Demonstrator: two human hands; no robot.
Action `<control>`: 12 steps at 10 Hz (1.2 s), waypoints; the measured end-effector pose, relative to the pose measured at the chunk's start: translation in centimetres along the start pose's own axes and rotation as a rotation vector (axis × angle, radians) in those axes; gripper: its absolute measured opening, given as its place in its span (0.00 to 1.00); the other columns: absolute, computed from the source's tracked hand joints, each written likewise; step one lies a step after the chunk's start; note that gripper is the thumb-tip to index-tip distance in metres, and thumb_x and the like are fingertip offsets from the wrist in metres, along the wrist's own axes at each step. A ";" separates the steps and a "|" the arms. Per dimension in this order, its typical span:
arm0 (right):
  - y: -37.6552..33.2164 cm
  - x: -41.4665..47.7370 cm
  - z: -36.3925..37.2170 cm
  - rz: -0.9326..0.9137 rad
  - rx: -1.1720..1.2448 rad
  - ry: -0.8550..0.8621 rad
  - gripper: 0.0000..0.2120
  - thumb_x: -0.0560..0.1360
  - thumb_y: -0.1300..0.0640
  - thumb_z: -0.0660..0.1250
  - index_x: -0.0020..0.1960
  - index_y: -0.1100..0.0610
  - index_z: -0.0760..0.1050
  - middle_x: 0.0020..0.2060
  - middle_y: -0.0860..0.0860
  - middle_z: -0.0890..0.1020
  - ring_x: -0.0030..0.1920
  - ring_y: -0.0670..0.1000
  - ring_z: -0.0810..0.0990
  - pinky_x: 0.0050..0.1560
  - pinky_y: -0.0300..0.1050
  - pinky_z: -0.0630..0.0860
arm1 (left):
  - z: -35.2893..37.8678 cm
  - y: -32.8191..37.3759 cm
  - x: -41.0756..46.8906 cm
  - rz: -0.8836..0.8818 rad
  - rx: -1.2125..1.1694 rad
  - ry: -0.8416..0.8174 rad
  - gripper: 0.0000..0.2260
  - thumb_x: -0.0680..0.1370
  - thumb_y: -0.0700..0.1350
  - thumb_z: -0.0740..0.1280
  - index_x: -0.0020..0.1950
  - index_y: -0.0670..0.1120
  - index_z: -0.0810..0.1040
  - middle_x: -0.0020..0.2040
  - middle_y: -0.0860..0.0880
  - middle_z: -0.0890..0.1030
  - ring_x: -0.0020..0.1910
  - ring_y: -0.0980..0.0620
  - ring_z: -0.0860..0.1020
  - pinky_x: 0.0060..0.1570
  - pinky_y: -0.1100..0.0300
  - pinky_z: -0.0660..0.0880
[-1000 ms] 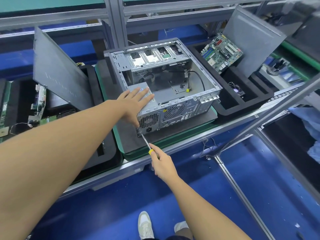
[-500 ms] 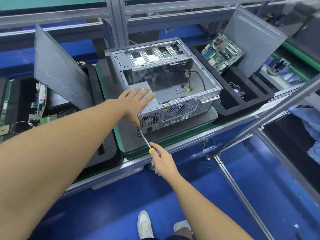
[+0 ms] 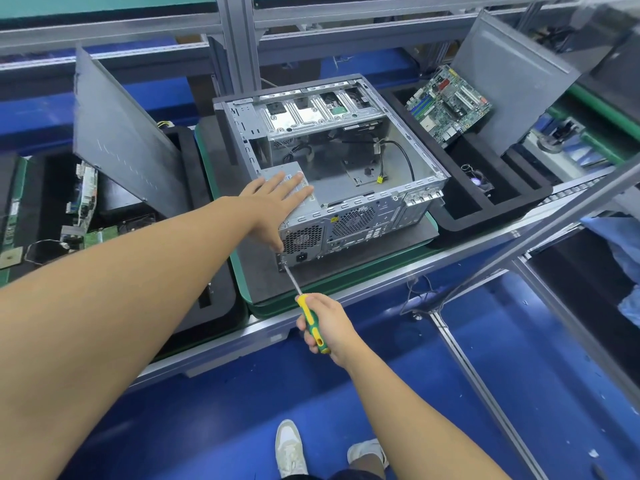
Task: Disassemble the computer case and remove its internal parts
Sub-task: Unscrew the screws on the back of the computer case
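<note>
Centre frame, the open computer case (image 3: 398, 188) sits on a green-edged mat (image 3: 346, 282). Left hand (image 3: 273, 202) lies flat, fingers straight, on the power supply (image 3: 304, 202). Right hand (image 3: 329, 323) grips the screwdriver (image 3: 311, 320), tip at the case's lower rear corner.

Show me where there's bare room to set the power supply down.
Bare: the grey mat strip between the computer case rear and the green tray rim, right of the screwdriver; in the black foam tray, the near slot left of the fan looks free. Crowded: the left tray, holding boards and a leaning panel.
</note>
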State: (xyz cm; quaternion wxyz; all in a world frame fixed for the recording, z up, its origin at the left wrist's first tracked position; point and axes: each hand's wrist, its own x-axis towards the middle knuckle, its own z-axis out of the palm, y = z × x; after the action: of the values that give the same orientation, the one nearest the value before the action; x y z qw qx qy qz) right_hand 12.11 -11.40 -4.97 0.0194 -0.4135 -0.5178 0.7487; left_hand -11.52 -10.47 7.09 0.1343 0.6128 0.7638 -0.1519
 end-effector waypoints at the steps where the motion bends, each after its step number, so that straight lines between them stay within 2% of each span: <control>1: 0.5 0.3 0.0 -0.093 -0.248 0.111 0.08 0.82 0.47 0.59 0.55 0.46 0.75 0.31 0.47 0.79 0.25 0.50 0.70 0.26 0.42 0.68 | -0.2 0.1 -0.1 -0.004 0.008 -0.006 0.59 0.70 0.61 0.76 0.77 0.58 0.28 0.78 0.52 0.29 0.79 0.47 0.34 0.77 0.46 0.39; 2: 0.8 0.4 0.5 -0.105 -0.268 0.141 0.06 0.82 0.47 0.59 0.54 0.44 0.74 0.31 0.47 0.80 0.25 0.48 0.71 0.26 0.42 0.69 | -0.3 0.2 -0.2 -0.002 0.007 -0.009 0.59 0.70 0.60 0.76 0.77 0.58 0.28 0.78 0.52 0.29 0.79 0.47 0.34 0.77 0.46 0.38; 4: -0.3 0.1 0.8 0.127 0.077 0.033 0.13 0.81 0.52 0.57 0.56 0.58 0.76 0.34 0.54 0.79 0.26 0.52 0.71 0.27 0.42 0.68 | -0.2 0.1 -0.1 -0.001 0.007 -0.013 0.59 0.70 0.60 0.76 0.77 0.59 0.28 0.78 0.53 0.29 0.79 0.47 0.34 0.77 0.46 0.38; 5: -1.0 0.2 0.1 0.202 0.103 -0.055 0.16 0.82 0.54 0.54 0.54 0.61 0.77 0.34 0.54 0.80 0.28 0.52 0.72 0.28 0.43 0.69 | -0.3 0.1 -0.2 -0.001 0.006 -0.012 0.59 0.70 0.60 0.76 0.77 0.58 0.28 0.78 0.53 0.29 0.79 0.47 0.34 0.77 0.46 0.38; 6: -1.2 0.3 -0.5 0.199 -0.048 -0.095 0.16 0.83 0.54 0.54 0.50 0.61 0.78 0.39 0.54 0.80 0.30 0.51 0.75 0.31 0.43 0.72 | -0.4 0.2 -0.3 -0.005 0.008 -0.014 0.58 0.70 0.60 0.76 0.77 0.58 0.29 0.79 0.52 0.29 0.79 0.47 0.34 0.77 0.46 0.38; 7: -0.7 0.4 -0.8 0.126 -0.107 -0.115 0.16 0.84 0.52 0.56 0.51 0.60 0.78 0.43 0.54 0.80 0.31 0.50 0.76 0.32 0.45 0.73 | -0.6 0.4 -0.4 -0.006 0.010 -0.019 0.58 0.70 0.60 0.76 0.78 0.58 0.29 0.79 0.52 0.29 0.79 0.47 0.34 0.77 0.45 0.39; 8: -0.4 0.2 -1.0 0.082 -0.076 -0.111 0.15 0.84 0.51 0.56 0.51 0.59 0.77 0.43 0.54 0.82 0.31 0.50 0.76 0.30 0.44 0.73 | -0.7 0.5 -0.5 -0.008 0.010 -0.023 0.58 0.71 0.60 0.75 0.78 0.57 0.29 0.79 0.52 0.29 0.79 0.47 0.34 0.77 0.46 0.38; 9: -0.2 0.0 -0.9 0.119 -0.061 -0.148 0.15 0.84 0.48 0.54 0.54 0.57 0.74 0.40 0.54 0.83 0.31 0.52 0.77 0.31 0.45 0.77 | -0.7 0.5 -0.5 -0.009 0.007 -0.026 0.58 0.71 0.60 0.75 0.78 0.58 0.29 0.79 0.52 0.29 0.79 0.47 0.34 0.77 0.46 0.38; 10: -0.2 -0.4 -0.8 0.187 -0.035 -0.187 0.15 0.84 0.44 0.53 0.55 0.54 0.71 0.36 0.52 0.80 0.29 0.51 0.75 0.30 0.43 0.74 | -0.6 0.5 -0.5 -0.009 0.003 -0.027 0.58 0.71 0.59 0.76 0.78 0.58 0.29 0.79 0.52 0.29 0.79 0.47 0.34 0.77 0.46 0.38; 11: -0.8 -0.5 -0.9 0.222 0.002 -0.203 0.15 0.84 0.44 0.54 0.55 0.55 0.71 0.35 0.52 0.78 0.29 0.50 0.71 0.28 0.40 0.65 | -0.6 0.4 -0.5 -0.009 0.006 -0.024 0.58 0.70 0.59 0.76 0.78 0.58 0.29 0.79 0.52 0.29 0.79 0.47 0.34 0.77 0.46 0.38; 12: -1.6 -0.3 -1.2 0.245 0.002 -0.202 0.17 0.85 0.47 0.52 0.58 0.58 0.74 0.38 0.54 0.80 0.28 0.50 0.70 0.26 0.38 0.63 | -0.6 0.5 -0.4 -0.010 0.013 -0.028 0.58 0.70 0.60 0.76 0.78 0.58 0.29 0.78 0.52 0.28 0.79 0.47 0.34 0.77 0.46 0.38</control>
State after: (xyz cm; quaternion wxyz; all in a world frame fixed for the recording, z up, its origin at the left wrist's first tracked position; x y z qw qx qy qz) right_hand 12.48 -9.94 -3.67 -0.1237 -0.3960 -0.4620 0.7839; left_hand -11.01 -10.47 7.71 0.1401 0.6076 0.7640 -0.1659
